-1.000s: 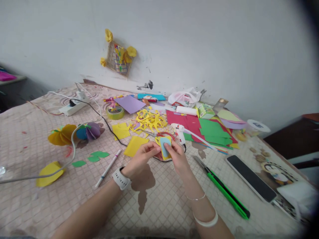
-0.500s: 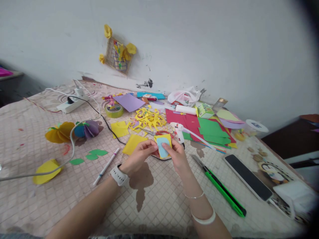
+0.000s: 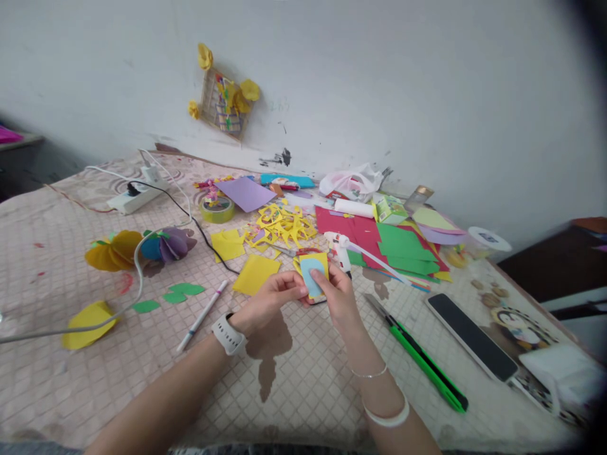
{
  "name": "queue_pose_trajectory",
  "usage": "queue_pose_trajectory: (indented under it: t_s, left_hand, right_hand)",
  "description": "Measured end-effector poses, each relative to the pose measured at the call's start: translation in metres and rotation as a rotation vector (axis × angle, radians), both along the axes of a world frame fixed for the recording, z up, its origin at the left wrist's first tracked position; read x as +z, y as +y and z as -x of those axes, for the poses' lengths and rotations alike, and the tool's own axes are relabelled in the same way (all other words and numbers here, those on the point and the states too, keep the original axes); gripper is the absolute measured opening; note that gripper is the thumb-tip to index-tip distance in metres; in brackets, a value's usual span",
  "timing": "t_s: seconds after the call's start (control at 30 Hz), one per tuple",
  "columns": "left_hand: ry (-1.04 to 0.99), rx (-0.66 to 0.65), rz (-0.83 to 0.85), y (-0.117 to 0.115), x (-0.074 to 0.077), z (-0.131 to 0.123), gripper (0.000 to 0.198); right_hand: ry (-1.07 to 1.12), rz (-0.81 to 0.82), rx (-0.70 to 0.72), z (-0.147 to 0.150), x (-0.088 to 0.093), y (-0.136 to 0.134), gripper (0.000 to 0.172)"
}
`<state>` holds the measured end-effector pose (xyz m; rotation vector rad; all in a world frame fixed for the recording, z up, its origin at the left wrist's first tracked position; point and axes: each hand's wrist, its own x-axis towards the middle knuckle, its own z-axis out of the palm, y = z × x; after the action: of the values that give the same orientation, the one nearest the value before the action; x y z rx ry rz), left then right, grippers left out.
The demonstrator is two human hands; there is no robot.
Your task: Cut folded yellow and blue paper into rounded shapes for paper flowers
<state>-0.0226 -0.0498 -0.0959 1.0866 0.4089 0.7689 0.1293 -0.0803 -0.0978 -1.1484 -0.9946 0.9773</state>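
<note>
My right hand point(image 3: 337, 292) grips yellow paper point(image 3: 322, 260) with a light blue rounded piece point(image 3: 313, 275) lying on its front, the thumb pressed on the blue piece. On the other side, my left hand point(image 3: 288, 289) pinches the lower left edge of the same paper. Just behind the hands lie red-handled scissors point(image 3: 284, 250), partly hidden. A white glue gun point(image 3: 338, 248) rests to the right of them. Left of my left hand is a yellow paper square point(image 3: 256, 274).
Yellow scraps point(image 3: 284, 224) lie behind the hands. A green cutter point(image 3: 427, 363) and a phone point(image 3: 472, 338) are on the right. Green point(image 3: 408, 249) and red sheets lie behind. A marker point(image 3: 203, 316), cables and paper pumpkins point(image 3: 116, 251) are on the left.
The yellow paper and blue piece have turned slightly and tilt more upright. My left fingers have shifted a little lower and to the right along the paper's edge.
</note>
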Motion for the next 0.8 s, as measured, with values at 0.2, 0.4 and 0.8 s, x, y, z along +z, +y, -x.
queue_pose_trajectory:
  t_s: [0.2,0.4,0.8]
  left_hand:
    - [-0.006,-0.032,-0.006,0.0005,-0.0059,-0.002,0.018]
    - [0.024,-0.017,-0.021,-0.0002,-0.0037,-0.0012,0.016]
    - [0.143,0.045,-0.096,0.0031,-0.0013,-0.0007,0.017]
  right_hand:
    - [-0.073,-0.02,-0.009,0.0061,0.0021,-0.0034,0.022]
    - [-0.145,-0.053,-0.056,0.0083,0.0029,-0.0066,0.018]
    - [-0.196,-0.075,-0.064,0.0025,-0.0006,-0.0031,0.021]
